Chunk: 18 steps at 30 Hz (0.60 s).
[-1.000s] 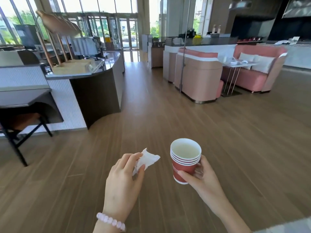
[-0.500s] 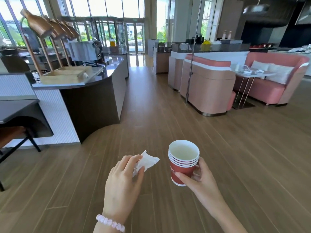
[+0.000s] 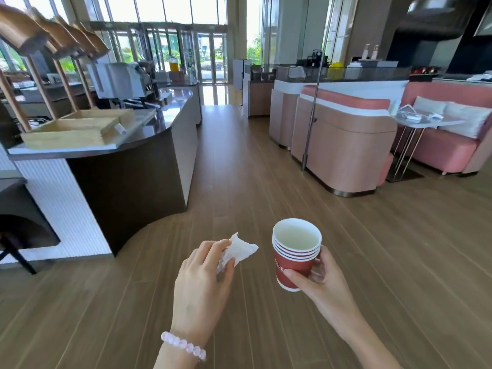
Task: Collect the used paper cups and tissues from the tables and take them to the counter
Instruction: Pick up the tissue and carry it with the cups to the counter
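My left hand (image 3: 201, 283) pinches a crumpled white tissue (image 3: 238, 251) between thumb and fingers, held out over the wooden floor. My right hand (image 3: 323, 283) grips a stack of several nested red paper cups (image 3: 294, 255) with white rims, upright, the top cup's inside pale. The dark counter (image 3: 125, 171) with its grey top stands ahead on the left, a couple of steps away. A small table (image 3: 426, 123) between the pink sofas at the right carries white scraps of paper or tissue.
A wooden tray (image 3: 77, 129) and a rack of hanging wooden pieces sit on the counter's near end, a machine (image 3: 119, 81) further back. Pink booth seating (image 3: 343, 145) and a thin metal pole (image 3: 312, 115) stand on the right. Open wooden floor runs toward the glass doors (image 3: 213, 59).
The view has moved forward and swung left; the counter is nearer and larger, the chair at left has slid out of frame. Both hands keep their hold on tissue and cups.
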Each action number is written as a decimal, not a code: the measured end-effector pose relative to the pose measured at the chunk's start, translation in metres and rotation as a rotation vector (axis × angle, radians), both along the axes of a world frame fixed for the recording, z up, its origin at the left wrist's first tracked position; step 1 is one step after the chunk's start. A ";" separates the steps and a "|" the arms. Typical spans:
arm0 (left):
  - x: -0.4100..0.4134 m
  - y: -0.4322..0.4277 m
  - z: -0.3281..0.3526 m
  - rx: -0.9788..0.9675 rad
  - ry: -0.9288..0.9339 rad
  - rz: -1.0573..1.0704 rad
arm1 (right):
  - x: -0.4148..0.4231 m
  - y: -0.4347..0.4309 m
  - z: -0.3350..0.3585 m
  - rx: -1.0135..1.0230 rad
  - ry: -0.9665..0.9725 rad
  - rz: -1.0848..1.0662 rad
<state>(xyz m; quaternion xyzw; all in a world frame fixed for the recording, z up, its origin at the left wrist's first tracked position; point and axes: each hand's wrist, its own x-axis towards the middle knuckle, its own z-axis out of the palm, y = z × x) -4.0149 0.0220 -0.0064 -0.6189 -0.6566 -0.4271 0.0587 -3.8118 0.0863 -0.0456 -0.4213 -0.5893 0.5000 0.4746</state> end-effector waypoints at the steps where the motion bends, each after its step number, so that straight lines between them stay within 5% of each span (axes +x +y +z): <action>1: -0.012 0.022 0.003 0.005 0.013 -0.008 | -0.011 0.021 0.003 0.005 0.003 -0.006; 18: -0.125 0.392 -0.012 -0.034 0.019 -0.006 | -0.128 0.395 -0.006 -0.006 0.022 -0.013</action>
